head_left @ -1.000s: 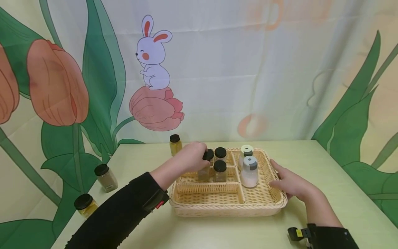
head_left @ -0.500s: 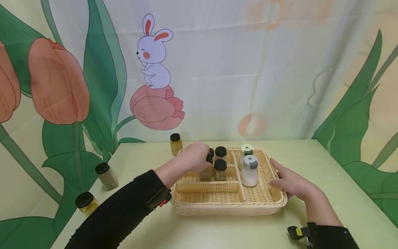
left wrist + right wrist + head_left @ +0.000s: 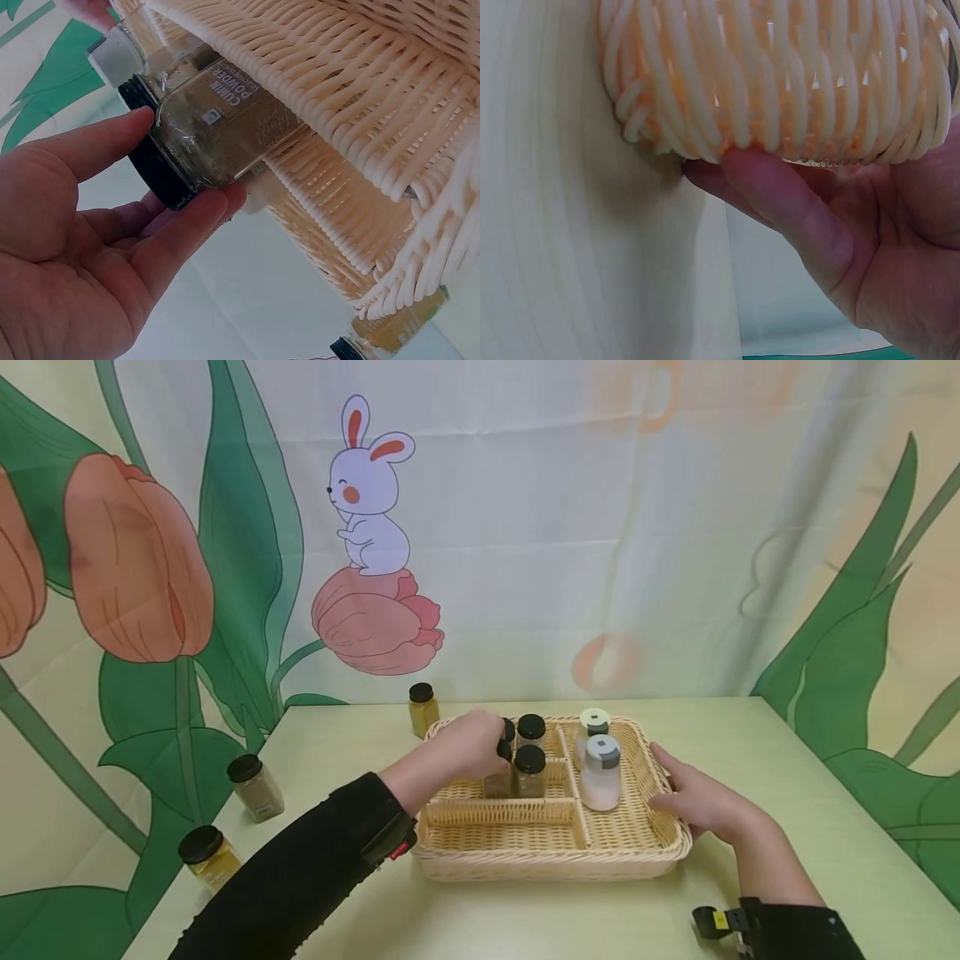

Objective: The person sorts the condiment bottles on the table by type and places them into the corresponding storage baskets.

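My left hand [image 3: 472, 743] pinches a clear, black-lidded jar of cumin powder [image 3: 225, 120] around its lid and neck, thumb on one side and fingers on the other. The jar stands in a middle compartment of the wicker basket [image 3: 551, 867], its top partly hidden by that hand in the head view. Close beside it are two more black-lidded jars, one nearer [image 3: 531, 768] and one behind it [image 3: 532, 727]. My right hand [image 3: 708, 797] grips the basket's right side, the thumb at the rim. In the right wrist view its fingers [image 3: 780, 195] touch the woven wall.
Two white-lidded shakers, one nearer [image 3: 602, 777] and one farther [image 3: 593, 723], stand in the basket's right compartment. Outside it are a yellow jar [image 3: 423, 714] at the back, a brown powder jar [image 3: 258, 793] at left and another yellow jar [image 3: 213, 864] near the left sleeve. A printed curtain [image 3: 510, 568] hangs behind.
My left hand has shifted slightly right with the cumin jar, which now stands closer to the neighbouring black-lidded jar. The right hand keeps its place on the basket.
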The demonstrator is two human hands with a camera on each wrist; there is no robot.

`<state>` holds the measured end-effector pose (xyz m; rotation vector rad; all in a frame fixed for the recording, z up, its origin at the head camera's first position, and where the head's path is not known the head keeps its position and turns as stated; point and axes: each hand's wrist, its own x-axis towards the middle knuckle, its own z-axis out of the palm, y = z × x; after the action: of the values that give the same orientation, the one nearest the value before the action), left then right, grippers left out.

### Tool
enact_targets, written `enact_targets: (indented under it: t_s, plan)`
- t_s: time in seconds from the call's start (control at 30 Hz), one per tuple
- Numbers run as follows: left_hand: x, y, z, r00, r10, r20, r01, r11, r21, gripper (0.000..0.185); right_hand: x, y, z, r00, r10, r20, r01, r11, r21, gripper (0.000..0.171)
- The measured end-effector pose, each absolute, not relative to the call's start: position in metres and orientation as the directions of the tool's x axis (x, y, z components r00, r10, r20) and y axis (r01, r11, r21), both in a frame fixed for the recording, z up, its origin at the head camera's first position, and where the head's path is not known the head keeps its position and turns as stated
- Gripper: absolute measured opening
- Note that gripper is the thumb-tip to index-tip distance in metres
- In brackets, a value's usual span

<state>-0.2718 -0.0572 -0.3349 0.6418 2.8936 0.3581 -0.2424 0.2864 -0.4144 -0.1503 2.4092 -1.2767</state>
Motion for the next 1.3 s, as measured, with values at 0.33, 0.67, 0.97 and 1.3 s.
enact_targets:
  t_s: [0.33,0.67,0.97,1.3]
  plan:
    - [-0.2768,-0.0552,-0.3408,-0.879,0.462,-0.116,0.423,0.87,0.254,0.027,-0.2406,0.2856,-0.4124,-0.911,-0.281,-0.302,0.093,0.572,-0.815,0.092]
    - [-0.276,-0.0519,-0.3443,-0.895,0.423,-0.142,0.379,0.889,0.258,0.025,-0.2396,0.285,-0.4119,-0.911,-0.284,-0.299,0.088,0.574,-0.814,0.092]
    - [-0.2758,-0.0524,-0.3443,-0.9,0.409,-0.151,0.364,0.896,0.255,0.027,-0.2406,0.2859,-0.4118,-0.912,-0.279,-0.302,0.092,0.577,-0.812,0.093]
    - [-0.2727,-0.0587,-0.3415,-0.907,0.398,-0.136,0.341,0.886,0.314,0.028,-0.2418,0.286,-0.4131,-0.912,-0.281,-0.298,0.085,0.581,-0.809,0.093]
